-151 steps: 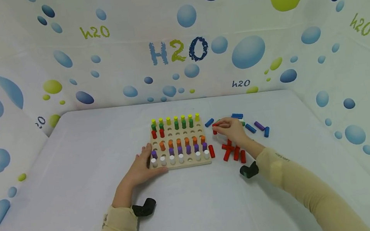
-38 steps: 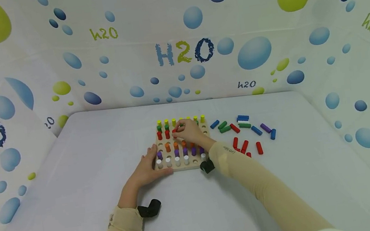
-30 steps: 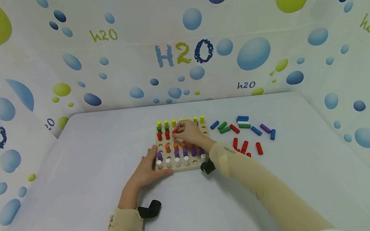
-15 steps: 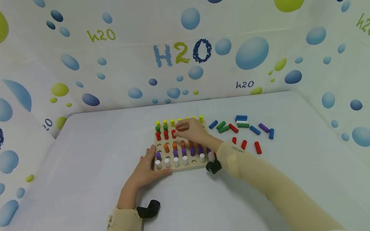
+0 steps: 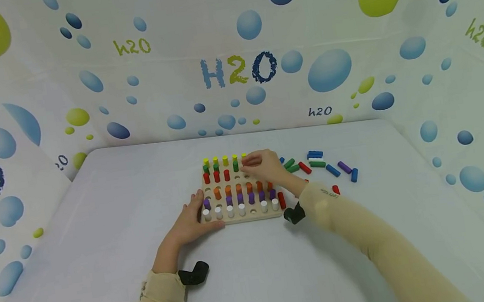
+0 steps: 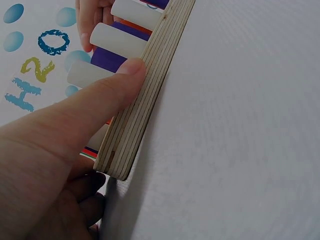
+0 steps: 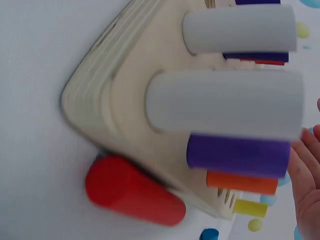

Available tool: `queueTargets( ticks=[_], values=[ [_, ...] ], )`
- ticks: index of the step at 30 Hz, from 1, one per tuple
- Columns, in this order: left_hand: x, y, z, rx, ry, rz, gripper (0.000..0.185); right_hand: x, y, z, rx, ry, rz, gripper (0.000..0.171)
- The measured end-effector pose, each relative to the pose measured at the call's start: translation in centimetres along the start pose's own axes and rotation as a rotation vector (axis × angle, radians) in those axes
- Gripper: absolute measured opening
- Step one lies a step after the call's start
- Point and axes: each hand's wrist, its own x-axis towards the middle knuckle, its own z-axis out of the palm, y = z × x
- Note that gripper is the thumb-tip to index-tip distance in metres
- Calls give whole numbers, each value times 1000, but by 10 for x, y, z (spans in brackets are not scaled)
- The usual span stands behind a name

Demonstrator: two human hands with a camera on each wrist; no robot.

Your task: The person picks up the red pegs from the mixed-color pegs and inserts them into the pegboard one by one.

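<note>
A wooden pegboard (image 5: 242,215) lies mid-table with rows of yellow, green, red, orange, purple and white pegs. Three red pegs (image 5: 216,176) stand at the left of the third row. My left hand (image 5: 193,222) rests at the board's near-left corner; its thumb (image 6: 100,100) presses straight against the board's edge (image 6: 145,95) next to the white pegs (image 6: 117,40). My right hand (image 5: 258,162) hovers over the board's far right, fingers loosely bent, nothing seen in it. A loose red peg (image 5: 281,200) lies against the board's right side, also the red peg (image 7: 132,197) by the corner (image 7: 100,100).
Several loose pegs lie right of the board: green (image 5: 292,169), red (image 5: 304,168), blue (image 5: 315,154), purple (image 5: 344,166), another red (image 5: 335,189). Printed bubble walls surround the white table (image 5: 98,241). Black wrist mounts (image 5: 192,274) (image 5: 294,214) sit by both sleeves.
My right hand carried a red peg from the pile to the board, left it as the third in the red row, then moved right. The left hand stayed put.
</note>
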Motion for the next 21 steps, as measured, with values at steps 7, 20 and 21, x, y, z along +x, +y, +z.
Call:
queueTargets(
  ticks=[7, 20, 21],
  values=[
    [1, -1, 1, 6, 3, -2, 112, -6, 2, -21, -4, 14, 13, 28],
    [3, -3, -1, 13, 2, -2, 112, -13, 26, -56, -54, 34, 77, 31],
    [3, -3, -1, 13, 2, -1, 112, -14, 28, -58, -57, 36, 87, 32]
  ],
)
